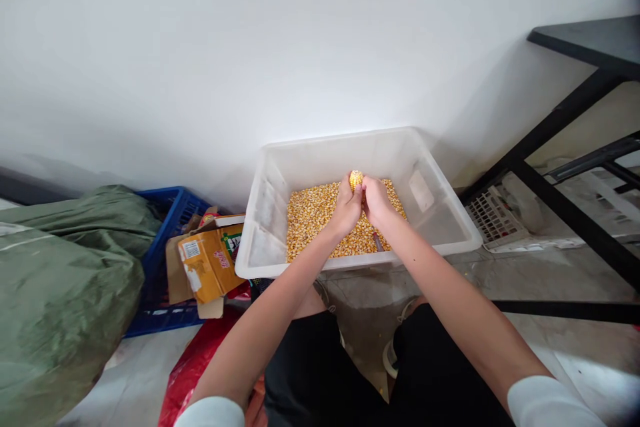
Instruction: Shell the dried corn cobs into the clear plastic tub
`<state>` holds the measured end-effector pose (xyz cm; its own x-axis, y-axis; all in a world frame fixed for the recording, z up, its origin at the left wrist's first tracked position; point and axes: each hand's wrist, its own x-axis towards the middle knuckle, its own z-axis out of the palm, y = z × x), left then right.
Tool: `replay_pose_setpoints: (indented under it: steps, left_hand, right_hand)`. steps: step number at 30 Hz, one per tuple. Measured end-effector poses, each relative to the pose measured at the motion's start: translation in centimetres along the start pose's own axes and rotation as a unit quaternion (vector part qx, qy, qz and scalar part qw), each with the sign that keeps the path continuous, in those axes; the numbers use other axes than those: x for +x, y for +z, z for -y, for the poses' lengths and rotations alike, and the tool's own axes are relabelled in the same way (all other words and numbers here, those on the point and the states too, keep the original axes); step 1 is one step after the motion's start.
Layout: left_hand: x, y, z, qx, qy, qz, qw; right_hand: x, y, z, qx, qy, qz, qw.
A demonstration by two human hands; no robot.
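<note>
An ear of corn (356, 179) shows its yellow kernels between my two hands, over a translucent white plastic tub (340, 145). My left hand (347, 203) is wrapped round the ear from the left. From the right, my right hand (375, 197) closes on the same ear, its thumb side close to the left thumb. Much of the ear is hidden by the fingers. Loose corn kernels (315, 213) cover the tub's bottom below. A thin tool with a dark shaft (377, 241) lies on the kernels near the tub's front wall, partly behind my right forearm.
Left of the tub are flattened cardboard boxes (210, 267), a blue plastic crate (170, 213) and a large green sack (75, 287). A red plastic bag (187, 360) lies on the floor. At right stands a black-framed table (550, 200), a white basket (495, 217) beneath it. A white wall rises behind.
</note>
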<state>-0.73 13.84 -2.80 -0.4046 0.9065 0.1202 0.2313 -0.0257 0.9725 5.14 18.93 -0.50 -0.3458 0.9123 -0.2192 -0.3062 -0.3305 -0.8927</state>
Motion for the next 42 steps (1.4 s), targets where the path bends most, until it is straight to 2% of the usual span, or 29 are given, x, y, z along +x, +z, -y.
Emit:
replay_pose_setpoints:
  steps: [11,15,19,22,28,33,42]
  left_hand:
    - [0.1,0.6,0.3,0.003,-0.013,-0.005,1.0]
    - [-0.1,0.3,-0.2,-0.028,-0.011,0.002,1.0]
    - [-0.4,-0.4,-0.8,-0.065,-0.041,0.002,0.997]
    - [-0.4,-0.7,-0.9,-0.062,-0.046,0.003,0.997]
    - [-0.2,-0.5,-0.8,-0.024,-0.033,0.013,0.999]
    - [-0.1,-0.3,-0.7,0.013,-0.037,0.021,0.999]
    - [-0.4,0.1,-0.1,-0.007,-0.045,0.015,0.999]
  right_hand:
    - [0.6,-0.2,-0.7,-0.019,0.007,-0.012,1.0]
    - [0.4,-0.3,-0.4,0.002,0.009,0.015,1.0]
    - [0.4,-0.7,-0.1,0.016,0.035,0.05,0.998]
    - [0.5,-1.0,0.0,0.015,0.043,0.056,0.997]
    - [0.7,-1.3,0.3,-0.008,0.045,0.048,0.998]
    - [0.5,-0.8,0.2,-0.024,0.029,0.014,0.999]
    - [0.5,-0.4,-0.7,-0.055,-0.012,-0.032,0.998]
